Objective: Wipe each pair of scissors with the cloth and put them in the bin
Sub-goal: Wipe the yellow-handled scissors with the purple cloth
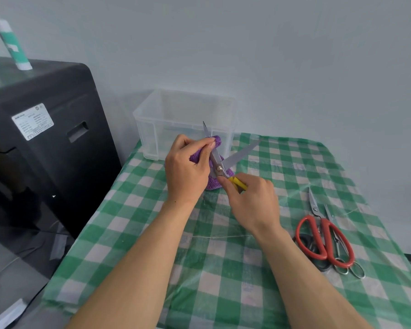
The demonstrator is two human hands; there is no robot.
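- Just above the centre of the frame, I have the wiping step in hand: my left hand (pixel 188 167) pinches the purple cloth (pixel 216 184) around one blade of the yellow-handled scissors (pixel 220 166), thumb and fingers clamped on it. My right hand (pixel 252 198) grips the yellow handles, fingers curled round them.
- Both blades are smooth grey steel, spread in a V; the free one points to the upper right.
- Soft and nubby, the cloth looks knitted, its tail hanging below the pivot.
- Next, I judge, the second blade needs the same pass. Then I close the blades and make a short reach up to the clear plastic bin (pixel 183 115) just behind.
- At the lower right, red-handled scissors (pixel 325 238) lie atop others on the glossy green-checked table cover (pixel 152 233), apparently waiting their turn.
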